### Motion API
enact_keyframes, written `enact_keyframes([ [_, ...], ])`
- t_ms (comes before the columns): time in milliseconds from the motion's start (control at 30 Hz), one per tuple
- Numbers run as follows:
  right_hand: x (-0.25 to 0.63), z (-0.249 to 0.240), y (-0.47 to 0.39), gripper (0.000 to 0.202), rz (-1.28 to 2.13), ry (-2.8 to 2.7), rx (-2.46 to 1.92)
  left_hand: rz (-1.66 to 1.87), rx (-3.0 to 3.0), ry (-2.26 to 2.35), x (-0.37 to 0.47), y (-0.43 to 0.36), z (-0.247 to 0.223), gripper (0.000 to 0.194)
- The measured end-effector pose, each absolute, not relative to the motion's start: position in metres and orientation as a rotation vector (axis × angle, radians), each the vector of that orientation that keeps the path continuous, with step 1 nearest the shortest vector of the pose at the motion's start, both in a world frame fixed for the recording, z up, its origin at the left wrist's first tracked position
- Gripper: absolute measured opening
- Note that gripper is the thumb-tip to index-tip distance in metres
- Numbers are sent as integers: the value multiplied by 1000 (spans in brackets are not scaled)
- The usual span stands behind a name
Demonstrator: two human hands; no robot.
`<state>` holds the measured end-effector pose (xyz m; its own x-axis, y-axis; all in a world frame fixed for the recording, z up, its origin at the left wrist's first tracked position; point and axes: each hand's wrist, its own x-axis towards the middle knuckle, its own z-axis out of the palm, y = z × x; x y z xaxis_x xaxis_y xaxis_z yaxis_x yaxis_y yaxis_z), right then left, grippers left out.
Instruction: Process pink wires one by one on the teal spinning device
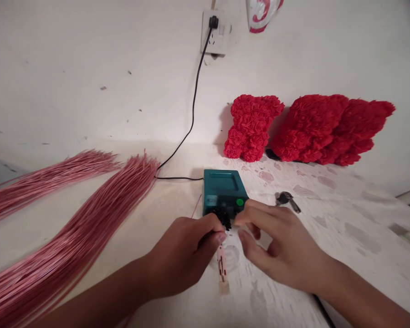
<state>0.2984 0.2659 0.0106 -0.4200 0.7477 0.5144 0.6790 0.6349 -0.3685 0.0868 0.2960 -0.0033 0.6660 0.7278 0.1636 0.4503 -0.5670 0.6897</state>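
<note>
My left hand [187,253] pinches a small black frilly piece [222,217] between thumb and index finger, in front of a teal box-shaped device [224,182]. Just to the right of that piece is my right hand [276,241], its thumb and fingers curved and apart, with nothing clearly seen between them. The device has a recessed top and a green round button on its front. Below my left fingertips a narrow pale pink strip [222,269] with a metal part lies on the table.
Two bundles of long pink strands [78,228] spread over the left side. Red rose-covered shapes [254,127] stand along the wall at the back right. A black cord [194,102] runs from the wall socket [216,38] to the device. Small metal clippers [289,200] lie right of it.
</note>
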Motion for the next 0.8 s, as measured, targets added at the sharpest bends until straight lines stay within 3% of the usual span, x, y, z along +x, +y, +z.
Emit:
enact_keyframes([
  [100, 294, 12, 261, 17, 112, -2247, -1043, 611, 2193, 908, 90, 294, -4, 21],
  [233, 290, 8, 260, 7, 29, -2284, -1025, 620, 2135, 913, 91, 291, -4, 23],
  [800, 287, -1, 264, 16, -95, -2271, -1036, 553, 2160, 925, 91, 293, -5, 20],
])
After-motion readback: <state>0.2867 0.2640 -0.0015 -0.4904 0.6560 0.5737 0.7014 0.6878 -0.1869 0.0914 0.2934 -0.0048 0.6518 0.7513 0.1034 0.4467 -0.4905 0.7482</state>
